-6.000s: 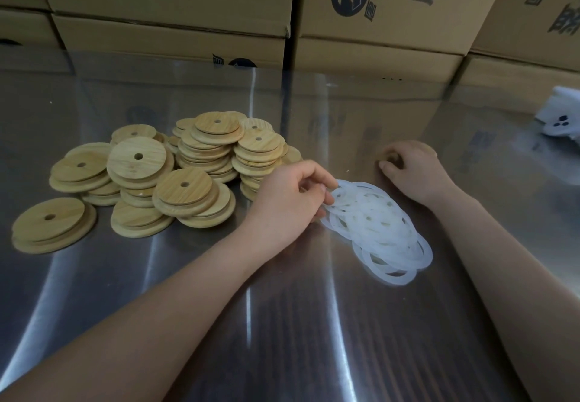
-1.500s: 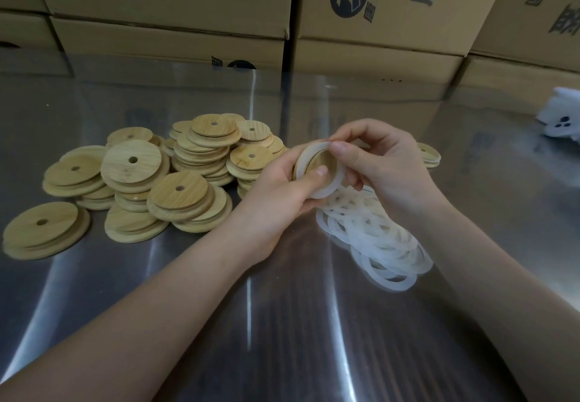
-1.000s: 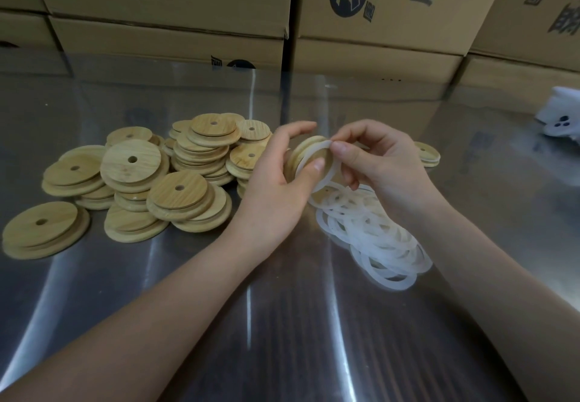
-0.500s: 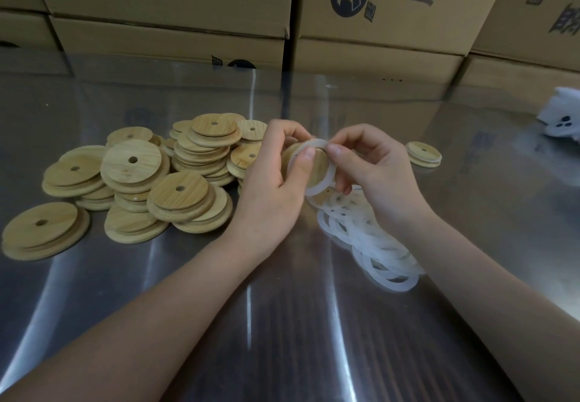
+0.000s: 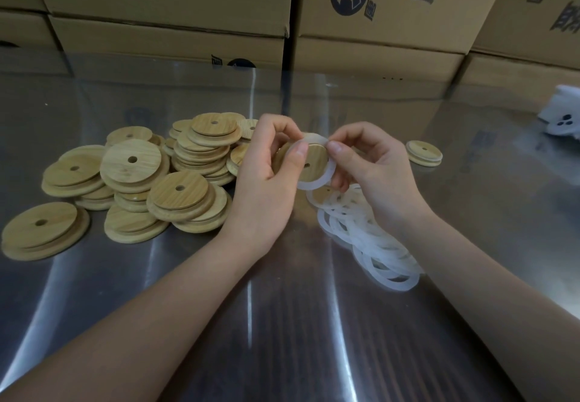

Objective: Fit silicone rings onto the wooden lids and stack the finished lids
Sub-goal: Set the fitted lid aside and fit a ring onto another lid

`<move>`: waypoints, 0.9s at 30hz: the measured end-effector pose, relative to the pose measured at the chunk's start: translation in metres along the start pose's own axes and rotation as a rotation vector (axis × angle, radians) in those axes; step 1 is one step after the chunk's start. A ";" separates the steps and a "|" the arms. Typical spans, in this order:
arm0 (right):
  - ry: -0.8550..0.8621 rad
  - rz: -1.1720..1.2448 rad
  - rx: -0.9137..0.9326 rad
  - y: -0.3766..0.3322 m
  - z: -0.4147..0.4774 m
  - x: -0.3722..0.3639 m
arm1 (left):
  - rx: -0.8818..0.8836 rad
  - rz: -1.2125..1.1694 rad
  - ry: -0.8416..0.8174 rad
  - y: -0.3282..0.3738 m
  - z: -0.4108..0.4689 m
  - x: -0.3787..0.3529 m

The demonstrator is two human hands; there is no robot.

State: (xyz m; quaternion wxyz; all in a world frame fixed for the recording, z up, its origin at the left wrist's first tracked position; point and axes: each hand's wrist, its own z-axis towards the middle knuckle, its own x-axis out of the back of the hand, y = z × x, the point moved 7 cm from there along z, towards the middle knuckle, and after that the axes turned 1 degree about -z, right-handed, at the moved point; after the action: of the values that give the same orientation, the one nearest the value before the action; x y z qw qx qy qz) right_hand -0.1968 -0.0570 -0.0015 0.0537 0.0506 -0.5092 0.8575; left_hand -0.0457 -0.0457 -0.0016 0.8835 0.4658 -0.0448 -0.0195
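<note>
Above the steel table, my left hand [image 5: 266, 178] grips a round wooden lid [image 5: 314, 164] with a small centre hole. A white silicone ring [image 5: 326, 178] lies around the lid's inner step, and the thumb and forefinger of my right hand [image 5: 373, 169] pinch it at its upper right. A pile of loose white rings [image 5: 370, 238] lies on the table under my right hand. Several bare wooden lids [image 5: 141, 182] sit heaped to the left. A short stack of lids [image 5: 424, 153] stands to the right of my hands.
Cardboard boxes [image 5: 392, 9] form a wall along the table's far edge. A white object [image 5: 563, 116] lies at the far right. The steel table [image 5: 282, 323] is shiny and reflective.
Six seconds ago my left hand was at the ring pile and my right hand lay on the table. Since then both have come together on one lid, and the ring now sits further around it.
</note>
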 end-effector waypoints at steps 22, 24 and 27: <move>0.039 0.002 0.010 -0.009 -0.002 0.002 | 0.050 -0.059 0.006 0.000 0.000 -0.001; 0.046 -0.019 0.006 -0.008 -0.002 0.002 | 0.062 -0.055 0.009 -0.001 0.000 -0.001; 0.047 -0.039 -0.012 -0.006 -0.002 0.002 | 0.095 -0.071 0.021 -0.004 -0.002 0.000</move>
State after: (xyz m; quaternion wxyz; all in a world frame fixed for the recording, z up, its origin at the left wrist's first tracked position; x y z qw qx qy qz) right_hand -0.1980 -0.0523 0.0029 0.0828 0.0398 -0.5117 0.8542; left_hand -0.0458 -0.0467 -0.0056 0.8596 0.5086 -0.0199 -0.0438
